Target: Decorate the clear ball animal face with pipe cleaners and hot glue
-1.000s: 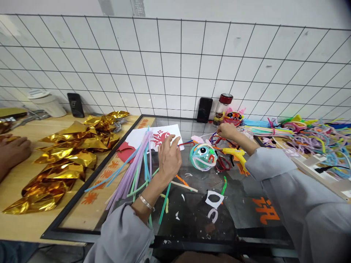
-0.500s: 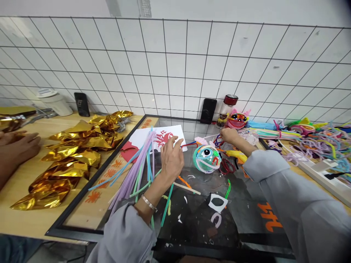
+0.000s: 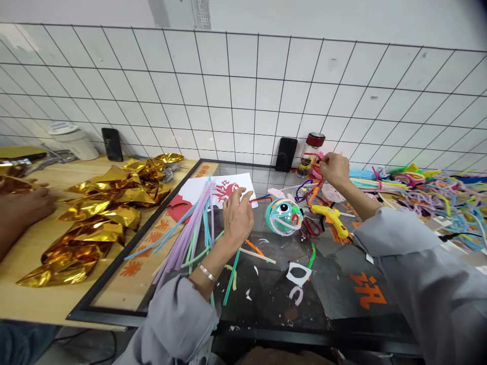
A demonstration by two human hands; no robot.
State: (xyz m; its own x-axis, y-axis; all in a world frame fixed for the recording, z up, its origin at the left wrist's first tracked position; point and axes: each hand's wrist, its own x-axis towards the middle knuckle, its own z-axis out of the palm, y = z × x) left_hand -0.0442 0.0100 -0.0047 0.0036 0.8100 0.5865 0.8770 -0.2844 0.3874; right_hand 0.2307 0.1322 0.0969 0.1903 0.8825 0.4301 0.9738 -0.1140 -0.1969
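My left hand (image 3: 238,218) hovers by the printed white paper (image 3: 243,182), fingers curved and apart. Right of it sits a clear ball (image 3: 286,225) trimmed with pipe cleaners, with a googly-looking eye and pink ears. A red-and-blue pipe cleaner (image 3: 262,197) reaches from the ball towards my left fingers; I cannot tell whether they touch. Further back, the fingers of my right hand (image 3: 335,170) are pinched on an orange-red pipe cleaner (image 3: 315,191), partly hidden. Below that hand lies a yellow glue gun (image 3: 332,220). Purple pipe cleaners (image 3: 186,235) lie beside my left forearm.
Another person's hand (image 3: 28,203) rests at the far left near gold foil (image 3: 95,228). Along the tiled wall stand a black phone (image 3: 286,154) and a red-lidded jar (image 3: 310,154). A heap of pipe cleaners (image 3: 418,195) fills the right side. Paper scraps (image 3: 299,274) lie in front.
My right hand has risen up and to the right, drawing the orange-red pipe cleaner with it. The glue gun now shows more fully. My left hand has hardly moved.
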